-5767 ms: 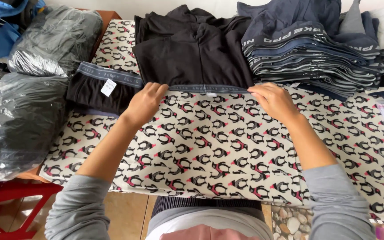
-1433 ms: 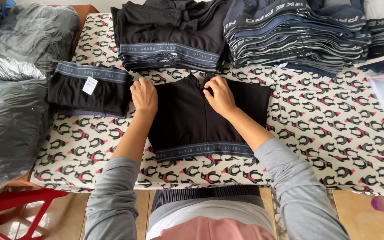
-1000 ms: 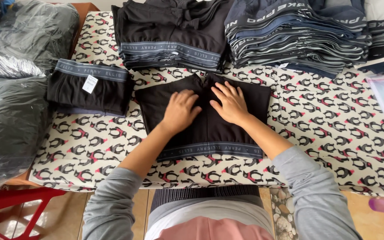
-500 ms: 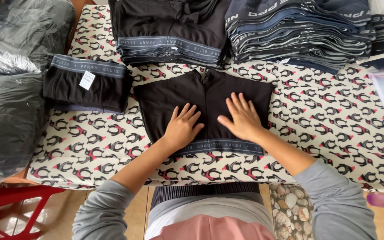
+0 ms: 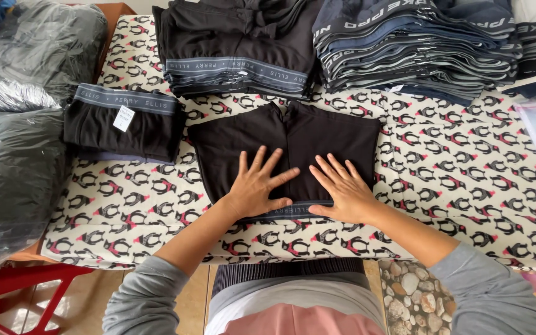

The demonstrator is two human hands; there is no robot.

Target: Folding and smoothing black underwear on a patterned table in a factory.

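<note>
Head view: a pair of black shorts [image 5: 286, 146] is laid flat on the penguin-patterned cloth [image 5: 466, 180], and everything else is placed from it. Its near waistband edge is pressed by the left hand [image 5: 257, 186] and the right hand [image 5: 342, 189], both flat with fingers spread, nothing gripped. A folded tagged pair [image 5: 122, 124] is seen to its left, and stacked black garments [image 5: 237, 46] just beyond it.

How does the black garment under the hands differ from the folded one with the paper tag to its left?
The garment under the hands lies spread flat, waistband toward the person; the tagged garment is folded into a compact bundle, waistband away. Both the left hand and the right hand press the flat one; nothing touches the tagged one. Both are black with grey waistbands.
</note>
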